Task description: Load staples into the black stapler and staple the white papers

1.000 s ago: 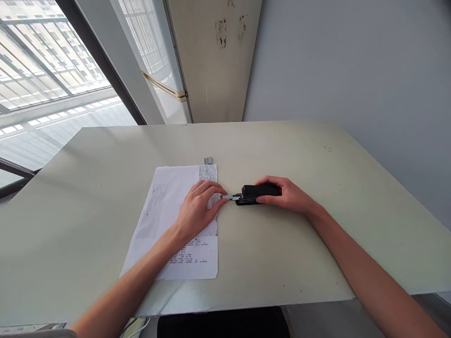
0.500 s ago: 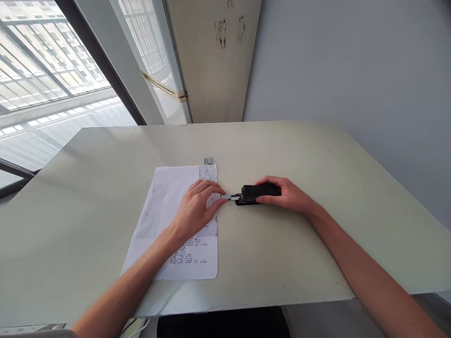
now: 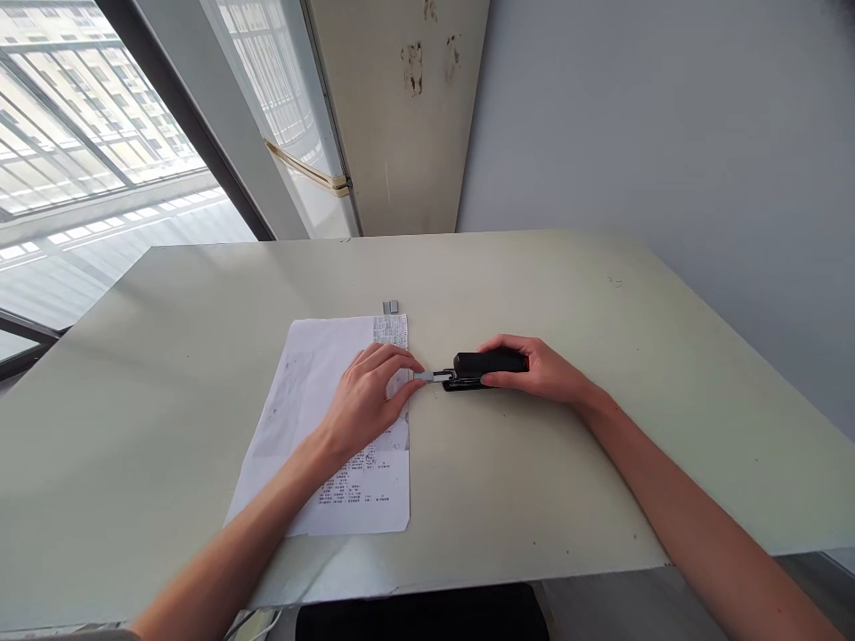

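A black stapler (image 3: 491, 363) lies on the white table, its front facing left. My right hand (image 3: 544, 369) is closed around its rear, thumb on the near side and fingers on the far side. From the stapler's front sticks out a narrow silver tray (image 3: 439, 377). My left hand (image 3: 375, 387) pinches the tray's outer end between thumb and fingers; I cannot make out whether staples sit in it. Under my left hand and forearm lies a sheet of paper (image 3: 313, 356) with printed text down its right side. Just beyond its top edge are small grey staple strips (image 3: 390, 307).
The white table (image 3: 534, 481) spreads around the paper and stapler. Behind it stands a pale cabinet-like panel (image 3: 407, 142) with a gold handle (image 3: 307, 169). A window (image 3: 86, 116) is at left, a grey wall (image 3: 655, 116) at right.
The whole view has shifted slightly. Both hands keep the same hold, and the stapler and paper stay in place.
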`<state>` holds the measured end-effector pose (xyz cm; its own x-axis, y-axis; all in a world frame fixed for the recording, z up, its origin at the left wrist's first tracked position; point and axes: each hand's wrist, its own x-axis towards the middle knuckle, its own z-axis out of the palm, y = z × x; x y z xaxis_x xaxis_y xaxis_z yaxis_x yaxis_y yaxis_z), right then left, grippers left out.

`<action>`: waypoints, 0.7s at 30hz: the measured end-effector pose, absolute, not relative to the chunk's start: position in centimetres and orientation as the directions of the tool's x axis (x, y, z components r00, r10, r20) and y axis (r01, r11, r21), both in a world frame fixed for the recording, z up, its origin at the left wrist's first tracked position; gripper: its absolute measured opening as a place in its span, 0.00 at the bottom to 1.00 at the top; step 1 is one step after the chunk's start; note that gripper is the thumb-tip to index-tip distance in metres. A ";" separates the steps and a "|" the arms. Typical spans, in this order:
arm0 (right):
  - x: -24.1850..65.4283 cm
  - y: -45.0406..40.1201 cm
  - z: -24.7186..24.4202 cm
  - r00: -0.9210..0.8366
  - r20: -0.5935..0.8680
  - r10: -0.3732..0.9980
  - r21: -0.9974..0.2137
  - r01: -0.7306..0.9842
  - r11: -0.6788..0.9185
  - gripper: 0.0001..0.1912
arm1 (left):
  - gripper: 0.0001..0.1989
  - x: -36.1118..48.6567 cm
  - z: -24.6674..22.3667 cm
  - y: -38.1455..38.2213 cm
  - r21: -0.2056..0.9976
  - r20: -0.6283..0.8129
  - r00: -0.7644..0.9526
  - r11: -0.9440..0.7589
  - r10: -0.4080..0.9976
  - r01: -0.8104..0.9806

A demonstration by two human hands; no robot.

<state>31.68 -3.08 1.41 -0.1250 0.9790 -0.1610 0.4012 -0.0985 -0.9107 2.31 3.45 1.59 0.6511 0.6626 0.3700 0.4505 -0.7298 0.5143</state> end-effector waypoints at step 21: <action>32.1 -3.1 1.1 -0.163 -0.185 0.969 -0.923 0.369 -0.114 0.20 | 0.08 0.5 2.4 5.8 0.561 0.253 0.835 -0.777 0.489 0.286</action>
<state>32.06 -3.08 1.14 -0.1627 0.9691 -0.1852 0.3685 -0.1144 -0.9225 0.55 5.84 2.40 0.8348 0.4891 0.2527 0.2857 -0.7773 0.5605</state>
